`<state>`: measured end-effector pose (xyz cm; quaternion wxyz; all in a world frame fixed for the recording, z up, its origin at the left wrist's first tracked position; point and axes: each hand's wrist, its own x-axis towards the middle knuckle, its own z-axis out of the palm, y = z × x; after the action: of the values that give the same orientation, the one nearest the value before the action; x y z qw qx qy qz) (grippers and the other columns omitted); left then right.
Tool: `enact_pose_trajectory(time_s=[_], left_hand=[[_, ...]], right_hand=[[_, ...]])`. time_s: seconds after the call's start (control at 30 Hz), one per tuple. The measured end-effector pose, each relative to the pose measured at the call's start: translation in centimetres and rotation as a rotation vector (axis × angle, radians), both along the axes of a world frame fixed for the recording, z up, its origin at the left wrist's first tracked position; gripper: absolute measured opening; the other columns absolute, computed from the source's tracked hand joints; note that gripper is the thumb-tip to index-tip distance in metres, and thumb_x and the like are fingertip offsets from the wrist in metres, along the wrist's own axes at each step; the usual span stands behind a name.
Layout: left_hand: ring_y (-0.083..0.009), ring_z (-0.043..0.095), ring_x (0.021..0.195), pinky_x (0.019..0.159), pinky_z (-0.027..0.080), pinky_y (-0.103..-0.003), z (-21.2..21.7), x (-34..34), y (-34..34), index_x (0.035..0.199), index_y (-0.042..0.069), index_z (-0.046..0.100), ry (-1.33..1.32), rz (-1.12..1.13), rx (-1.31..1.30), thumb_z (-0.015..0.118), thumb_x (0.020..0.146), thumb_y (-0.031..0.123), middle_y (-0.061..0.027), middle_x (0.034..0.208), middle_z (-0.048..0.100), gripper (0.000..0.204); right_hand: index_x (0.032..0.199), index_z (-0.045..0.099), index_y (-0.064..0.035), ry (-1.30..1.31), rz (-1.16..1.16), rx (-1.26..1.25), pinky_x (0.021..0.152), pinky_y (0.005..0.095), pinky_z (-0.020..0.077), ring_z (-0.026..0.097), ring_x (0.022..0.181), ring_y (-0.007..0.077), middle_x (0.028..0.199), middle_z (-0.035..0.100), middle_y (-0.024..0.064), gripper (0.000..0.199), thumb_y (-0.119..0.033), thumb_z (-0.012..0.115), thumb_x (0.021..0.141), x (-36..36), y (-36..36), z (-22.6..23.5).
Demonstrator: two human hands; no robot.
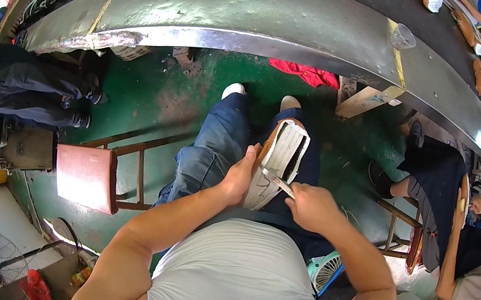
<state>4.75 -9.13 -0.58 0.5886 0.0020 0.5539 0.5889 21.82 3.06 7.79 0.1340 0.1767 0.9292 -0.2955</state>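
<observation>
A brown shoe (280, 157) lies over my lap with its pale, whitish underside up and its toe pointing away from me. My left hand (241, 174) is closed around the shoe's left side. In my right hand (314, 208) is a hammer-like tool (277, 180) with a metal head and a light handle. Its head rests on or just over the middle of the underside; I cannot tell if it touches. The fingers of my right hand wrap round the handle's near end.
A long metal-edged workbench (232, 12) crosses ahead, carrying brown shoes (480, 77) at the right and a clear cup (403, 37). A stool (87, 175) stands left. Another person (436, 195) sits right; someone's legs (44, 88) show left. A green fan (325, 271) is by my right side.
</observation>
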Motion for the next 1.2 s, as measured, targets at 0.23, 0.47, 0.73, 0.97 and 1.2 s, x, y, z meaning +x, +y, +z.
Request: enact_pose_trajectory(time_s=[0.23, 0.47, 0.73, 0.97, 1.2], left_hand=[[-0.0420, 0.057, 0.122, 0.102, 0.046, -0.040, -1.4, -2.1, 0.7, 0.140, 0.002, 0.053, 0.875, -0.291, -0.185, 0.028, 0.108, 0.039, -0.0253, 0.124, 0.064, 0.055], [-0.0456, 0.061, 0.112, 0.098, 0.049, -0.045, -1.8, -1.7, 0.2, 0.154, 0.014, 0.034, 1.182, -0.379, 0.109, 0.040, 0.105, 0.030, -0.0278, 0.147, 0.043, 0.052], [-0.0494, 0.064, 0.102, 0.091, 0.056, -0.047, 2.8, -2.9, 1.8, 0.158, 0.024, 0.022, 1.242, -0.925, -0.075, 0.047, 0.102, 0.028, -0.0338, 0.153, 0.030, 0.061], [-0.0385, 0.057, 0.125, 0.106, 0.045, -0.039, -1.5, -2.3, -1.3, 0.155, 0.011, 0.031, 1.308, -0.472, 0.269, 0.057, 0.098, 0.020, -0.0281, 0.148, 0.043, 0.063], [-0.0387, 0.058, 0.122, 0.107, 0.043, -0.039, 2.0, -2.5, -2.7, 0.159, 0.010, 0.013, 0.755, -0.695, -0.058, 0.073, 0.083, 0.024, -0.0285, 0.130, 0.059, 0.097]], right_hand=[[0.115, 0.055, 0.0040, -0.041, -0.099, -0.232, 0.085, 0.0483, 0.0508, 0.063, 0.097, 0.0435, 0.103, 0.064, 0.0269, 0.035, -0.018, 0.064, 0.090, 0.3, 0.7, -1.1], [0.115, 0.054, 0.0055, 0.132, -0.245, 0.068, 0.084, 0.0462, 0.0527, 0.065, 0.093, 0.0418, 0.106, 0.065, 0.0253, 0.033, -0.017, 0.063, 0.093, -0.7, 1.6, -4.2], [0.094, 0.055, 0.0021, -0.005, -0.419, -0.400, 0.069, 0.0477, 0.0508, 0.066, 0.076, 0.0428, 0.082, 0.066, 0.0245, 0.030, -0.027, 0.056, 0.099, -0.8, 5.4, 0.5], [0.095, 0.054, 0.0033, 0.094, -0.300, -0.115, 0.075, 0.0560, 0.0480, 0.062, 0.084, 0.0497, 0.087, 0.064, 0.0305, 0.038, -0.034, 0.051, 0.101, -1.3, 3.8, -5.2], [0.109, 0.059, 0.0014, 0.238, -0.571, -0.405, 0.073, 0.0382, 0.0520, 0.067, 0.077, 0.0283, 0.081, 0.068, 0.0141, 0.034, -0.032, 0.053, 0.101, 4.7, 0.2, -8.0]])
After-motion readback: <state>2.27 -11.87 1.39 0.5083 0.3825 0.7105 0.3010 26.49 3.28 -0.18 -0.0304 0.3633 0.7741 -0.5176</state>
